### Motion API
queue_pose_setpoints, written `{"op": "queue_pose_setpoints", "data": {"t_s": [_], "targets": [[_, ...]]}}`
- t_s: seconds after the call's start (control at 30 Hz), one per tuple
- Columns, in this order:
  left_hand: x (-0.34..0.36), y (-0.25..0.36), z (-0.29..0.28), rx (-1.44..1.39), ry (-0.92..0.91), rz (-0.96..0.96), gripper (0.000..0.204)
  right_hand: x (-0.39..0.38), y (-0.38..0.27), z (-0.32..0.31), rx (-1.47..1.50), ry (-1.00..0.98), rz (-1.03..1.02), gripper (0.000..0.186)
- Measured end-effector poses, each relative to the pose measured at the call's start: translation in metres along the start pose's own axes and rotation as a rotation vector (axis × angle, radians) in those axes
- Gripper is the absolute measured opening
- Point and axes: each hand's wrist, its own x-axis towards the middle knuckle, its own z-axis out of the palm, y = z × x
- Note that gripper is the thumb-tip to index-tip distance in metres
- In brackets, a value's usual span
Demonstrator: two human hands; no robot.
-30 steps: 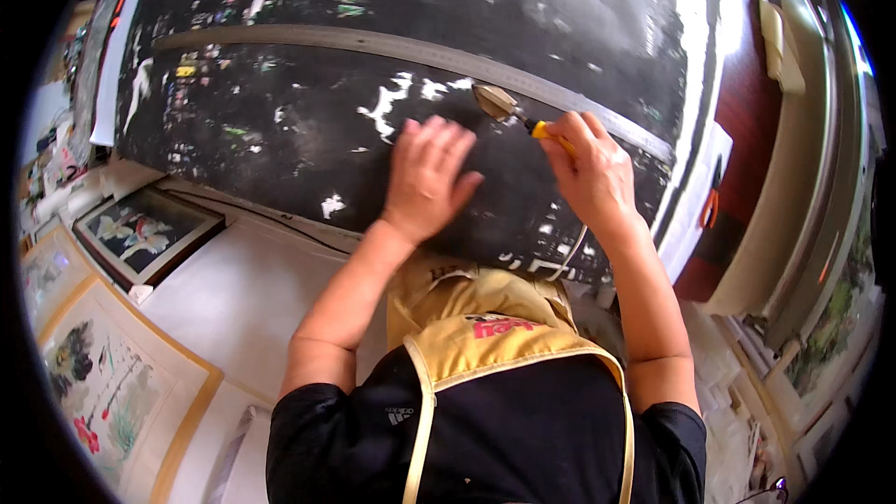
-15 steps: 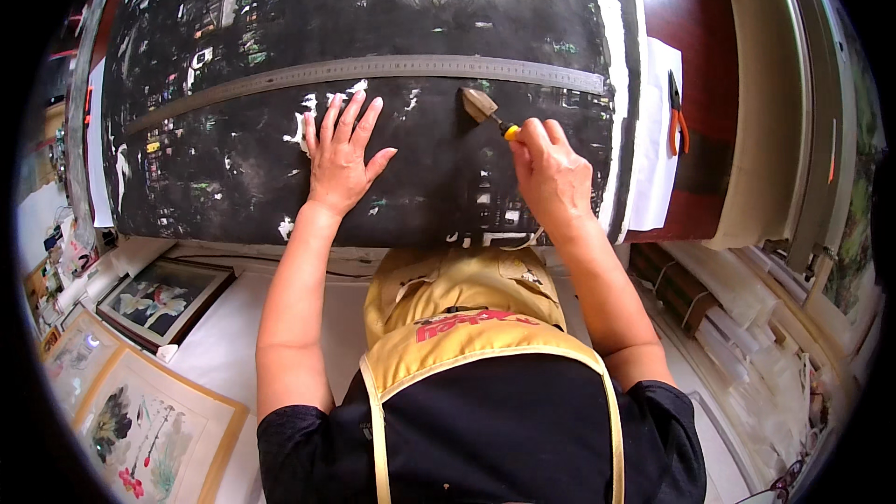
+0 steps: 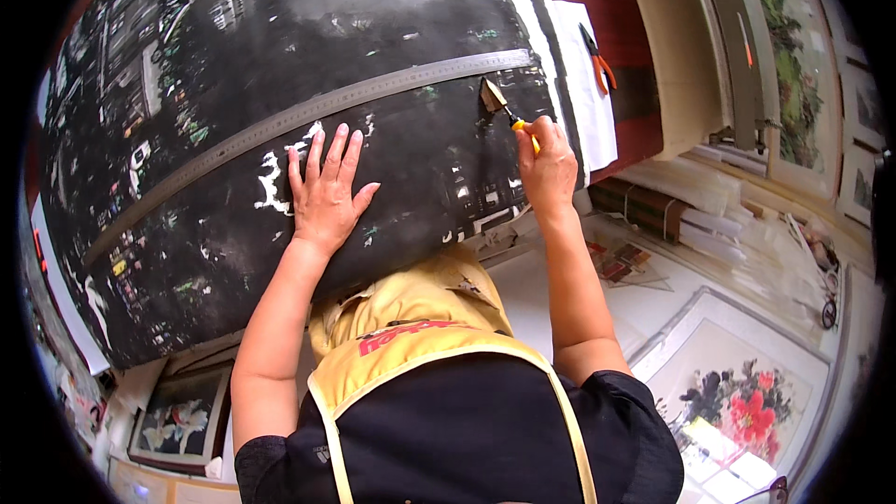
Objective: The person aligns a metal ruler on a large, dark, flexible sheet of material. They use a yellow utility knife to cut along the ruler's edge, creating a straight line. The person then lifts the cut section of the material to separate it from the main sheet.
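Observation:
A large dark painting (image 3: 420,177) with white, torn-looking patches lies across the table. My left hand (image 3: 327,201) rests flat on it, fingers spread, beside a white patch. A long metal ruler (image 3: 317,115) lies across the painting beyond both hands. My right hand (image 3: 549,168) is closed round the yellow handle of a small trowel (image 3: 495,97). The trowel's blade is at the painting's surface, just on the near side of the ruler's right end. Whether the blade presses on the surface I cannot tell.
Orange-handled pliers (image 3: 598,61) lie on a white sheet (image 3: 583,93) at the table's right. Rolls (image 3: 644,210) are stacked lower right, near a framed flower painting (image 3: 747,401). Another framed picture (image 3: 177,420) stands lower left.
The view has turned, so the table appears tilted. My right hand has carried the trowel rightward, closer to the ruler's right end. My left hand stays flat by the same white patch.

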Motion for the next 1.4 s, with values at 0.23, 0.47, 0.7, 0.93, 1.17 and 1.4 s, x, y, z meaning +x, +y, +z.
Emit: {"op": "queue_pose_setpoints", "data": {"t_s": [0.23, 0.47, 0.7, 0.93, 1.17, 1.4], "targets": [[-0.002, -0.001, 0.002, 0.052, 0.016, 0.000, 0.083, -0.002, 0.006, -0.002, 0.014, 0.066, 0.108, 0.014], [0.000, -0.002, 0.001, 0.071, -0.008, 0.013, 0.081, 0.013, 0.041, -0.007, -0.020, 0.101, 0.140, 0.015], [0.001, 0.000, -0.002, 0.073, -0.042, 0.011, 0.081, 0.031, 0.077, -0.018, -0.059, 0.121, 0.217, 0.016], [0.001, 0.001, -0.003, 0.061, -0.044, 0.010, 0.082, 0.041, 0.098, -0.020, -0.070, 0.135, 0.208, 0.015], [0.003, -0.001, -0.009, 0.022, -0.075, 0.018, 0.082, 0.013, 0.094, -0.047, 0.010, 0.173, 0.353, 0.017], [-0.040, -0.058, -0.046, -0.013, -0.043, -0.013, 0.074, -0.079, -0.015, -0.100, 0.237, -0.008, 0.398, 0.013]]}}
